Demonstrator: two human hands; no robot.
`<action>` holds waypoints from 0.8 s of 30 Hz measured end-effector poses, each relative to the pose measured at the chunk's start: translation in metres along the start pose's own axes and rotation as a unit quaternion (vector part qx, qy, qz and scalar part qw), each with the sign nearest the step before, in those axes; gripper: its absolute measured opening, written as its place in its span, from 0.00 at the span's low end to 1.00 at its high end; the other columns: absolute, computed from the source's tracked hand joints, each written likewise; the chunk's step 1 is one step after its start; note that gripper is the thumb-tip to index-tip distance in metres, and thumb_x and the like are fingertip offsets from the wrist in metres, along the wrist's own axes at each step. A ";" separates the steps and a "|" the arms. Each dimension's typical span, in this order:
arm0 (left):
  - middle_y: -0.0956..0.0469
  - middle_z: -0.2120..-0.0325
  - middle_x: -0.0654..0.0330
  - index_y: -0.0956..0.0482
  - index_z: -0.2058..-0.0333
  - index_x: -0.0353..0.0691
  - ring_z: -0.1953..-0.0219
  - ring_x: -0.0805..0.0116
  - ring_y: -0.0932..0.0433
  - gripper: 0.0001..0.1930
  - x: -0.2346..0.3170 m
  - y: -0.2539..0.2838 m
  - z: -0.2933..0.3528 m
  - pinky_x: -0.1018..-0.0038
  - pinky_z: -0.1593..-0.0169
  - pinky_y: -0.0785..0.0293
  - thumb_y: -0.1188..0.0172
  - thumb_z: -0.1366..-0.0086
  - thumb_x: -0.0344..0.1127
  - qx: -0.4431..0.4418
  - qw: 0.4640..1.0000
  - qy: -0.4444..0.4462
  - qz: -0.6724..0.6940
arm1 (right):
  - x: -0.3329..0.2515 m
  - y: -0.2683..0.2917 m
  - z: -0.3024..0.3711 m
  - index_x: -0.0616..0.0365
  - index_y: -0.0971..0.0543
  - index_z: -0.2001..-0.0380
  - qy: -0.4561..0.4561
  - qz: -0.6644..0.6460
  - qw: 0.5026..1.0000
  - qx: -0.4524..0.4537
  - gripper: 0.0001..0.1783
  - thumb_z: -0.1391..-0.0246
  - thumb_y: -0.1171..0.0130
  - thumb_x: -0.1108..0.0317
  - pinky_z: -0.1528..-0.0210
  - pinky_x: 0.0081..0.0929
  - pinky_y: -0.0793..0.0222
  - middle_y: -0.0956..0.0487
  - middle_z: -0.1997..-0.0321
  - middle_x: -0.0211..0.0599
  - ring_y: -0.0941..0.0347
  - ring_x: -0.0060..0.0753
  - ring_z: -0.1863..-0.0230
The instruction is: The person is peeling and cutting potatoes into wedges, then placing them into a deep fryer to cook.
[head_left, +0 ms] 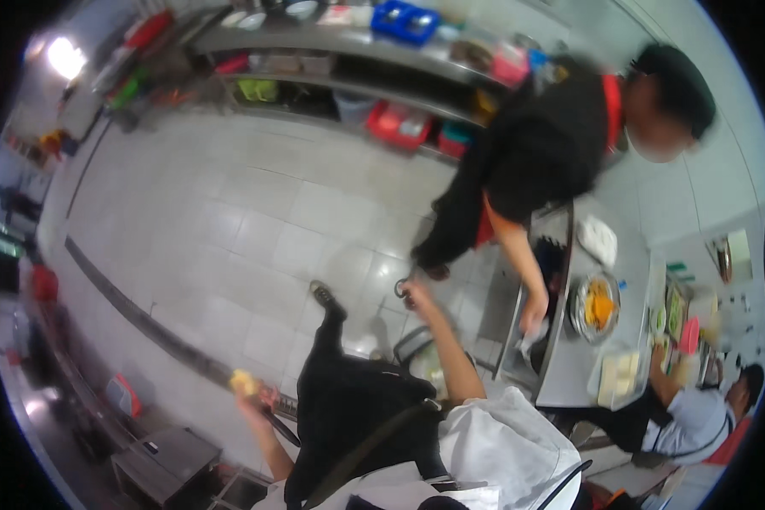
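Note:
My left hand [253,401] is out to the left, closed around a small yellow lump [243,380] whose kind I cannot make out. A dark strip or rod [280,427] shows beside that wrist. My right hand [416,297] is stretched forward over the tiled floor, its fingers closed on a tool with a dark ring-shaped handle [402,289], which looks like scissors. Blur hides the tool's far end. Below my right forearm stands a dark-rimmed container [413,343], partly covered by the arm.
A co-worker in black [544,136] bends over an open drawer [512,348] at the right. The steel counter [561,374] bears a metal bowl of yellow and orange food [597,308]. Another person [693,425] works farther right. Shelves [314,64] line the back; a floor drain [157,327] runs left.

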State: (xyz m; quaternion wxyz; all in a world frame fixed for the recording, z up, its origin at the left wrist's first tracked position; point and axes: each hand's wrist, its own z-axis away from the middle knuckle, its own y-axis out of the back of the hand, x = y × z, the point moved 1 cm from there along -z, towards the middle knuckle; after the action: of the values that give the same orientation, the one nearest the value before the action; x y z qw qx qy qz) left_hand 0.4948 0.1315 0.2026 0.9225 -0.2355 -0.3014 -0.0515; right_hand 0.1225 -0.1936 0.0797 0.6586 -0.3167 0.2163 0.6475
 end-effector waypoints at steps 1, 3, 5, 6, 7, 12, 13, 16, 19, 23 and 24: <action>0.27 0.74 0.65 0.28 0.63 0.47 0.79 0.71 0.31 0.18 0.013 -0.010 -0.017 0.63 0.58 0.29 0.52 0.34 0.56 0.033 0.999 -0.024 -0.001 | -0.013 -0.030 -0.015 0.54 0.28 0.65 -0.020 0.013 1.000 -0.010 0.12 0.50 0.38 0.62 0.81 0.22 0.41 0.29 0.74 0.27 0.37 0.20 0.79; 0.26 0.70 0.62 0.28 0.59 0.47 0.73 0.69 0.29 0.20 0.040 -0.024 -0.066 0.61 0.57 0.27 0.50 0.35 0.57 0.002 0.999 -0.031 0.021 | -0.043 -0.077 -0.044 0.54 0.28 0.65 -0.040 0.026 0.999 -0.020 0.13 0.51 0.38 0.61 0.81 0.22 0.40 0.29 0.74 0.27 0.37 0.20 0.79; 0.26 0.66 0.60 0.28 0.55 0.46 0.68 0.67 0.28 0.22 0.071 -0.076 -0.105 0.58 0.57 0.25 0.48 0.36 0.58 -0.044 0.998 -0.031 0.043 | -0.091 -0.107 -0.089 0.54 0.29 0.64 -0.036 0.052 0.998 -0.016 0.15 0.50 0.38 0.60 0.81 0.22 0.39 0.30 0.74 0.27 0.37 0.20 0.79; 0.28 0.70 0.63 0.29 0.59 0.47 0.71 0.71 0.30 0.19 0.094 -0.126 -0.108 0.62 0.57 0.28 0.51 0.34 0.56 -0.012 0.998 -0.053 0.019 | -0.110 -0.120 -0.108 0.53 0.31 0.63 -0.017 0.027 0.999 -0.033 0.17 0.50 0.37 0.60 0.83 0.20 0.40 0.30 0.74 0.27 0.37 0.19 0.81; 0.29 0.73 0.67 0.30 0.63 0.48 0.75 0.74 0.33 0.17 0.116 -0.170 -0.122 0.65 0.56 0.31 0.53 0.33 0.55 0.015 0.997 -0.076 -0.007 | -0.145 -0.140 -0.131 0.53 0.32 0.63 -0.002 0.017 0.999 -0.044 0.18 0.51 0.36 0.60 0.85 0.20 0.41 0.31 0.75 0.28 0.37 0.19 0.82; 0.30 0.73 0.66 0.31 0.61 0.48 0.74 0.74 0.34 0.15 0.206 -0.293 -0.221 0.67 0.57 0.34 0.55 0.31 0.53 -0.069 0.991 -0.113 -0.031 | -0.338 -0.199 -0.236 0.54 0.27 0.64 0.102 0.044 0.994 -0.006 0.18 0.53 0.32 0.58 0.90 0.18 0.47 0.33 0.80 0.27 0.39 0.19 0.88; 0.31 0.72 0.66 0.30 0.61 0.49 0.75 0.74 0.34 0.15 0.221 -0.315 -0.231 0.67 0.58 0.34 0.55 0.31 0.52 -0.073 0.990 -0.119 -0.037 | -0.376 -0.211 -0.259 0.54 0.27 0.63 0.130 0.097 0.987 -0.008 0.18 0.53 0.32 0.59 0.90 0.18 0.47 0.31 0.79 0.27 0.40 0.18 0.88; 0.30 0.71 0.66 0.31 0.59 0.48 0.73 0.74 0.33 0.15 0.257 -0.357 -0.293 0.66 0.58 0.33 0.55 0.31 0.52 -0.084 0.991 -0.101 -0.025 | -0.496 -0.222 -0.342 0.57 0.24 0.59 0.248 0.227 0.941 -0.044 0.21 0.54 0.31 0.62 0.87 0.21 0.42 0.25 0.74 0.32 0.35 0.19 0.84; 0.29 0.70 0.66 0.30 0.59 0.49 0.73 0.73 0.32 0.16 0.280 -0.382 -0.349 0.66 0.58 0.32 0.54 0.32 0.53 -0.117 0.984 -0.128 -0.030 | -0.600 -0.235 -0.435 0.62 0.25 0.56 0.280 0.271 0.920 -0.037 0.20 0.53 0.34 0.68 0.76 0.24 0.33 0.21 0.69 0.34 0.26 0.24 0.73; 0.22 0.66 0.60 0.27 0.52 0.46 0.68 0.64 0.24 0.20 0.276 -0.395 -0.418 0.57 0.62 0.22 0.52 0.33 0.54 -0.077 0.989 -0.119 0.041 | -0.711 -0.261 -0.549 0.60 0.24 0.56 0.288 0.356 0.887 -0.052 0.22 0.56 0.33 0.67 0.77 0.24 0.34 0.21 0.71 0.33 0.28 0.23 0.76; 0.23 0.65 0.60 0.27 0.52 0.47 0.67 0.63 0.25 0.20 0.275 -0.416 -0.453 0.57 0.61 0.23 0.52 0.33 0.54 -0.125 0.984 -0.120 0.039 | -0.737 -0.234 -0.582 0.58 0.22 0.56 0.256 0.370 0.889 -0.080 0.24 0.60 0.31 0.65 0.76 0.26 0.33 0.21 0.72 0.32 0.30 0.23 0.76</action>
State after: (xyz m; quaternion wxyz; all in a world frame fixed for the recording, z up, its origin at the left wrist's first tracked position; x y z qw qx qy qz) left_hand 0.8606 -0.4343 0.2092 0.8441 -0.3654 -0.3917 -0.0243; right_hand 0.3766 -1.1181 0.2129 0.2656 -0.4200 0.4267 0.7556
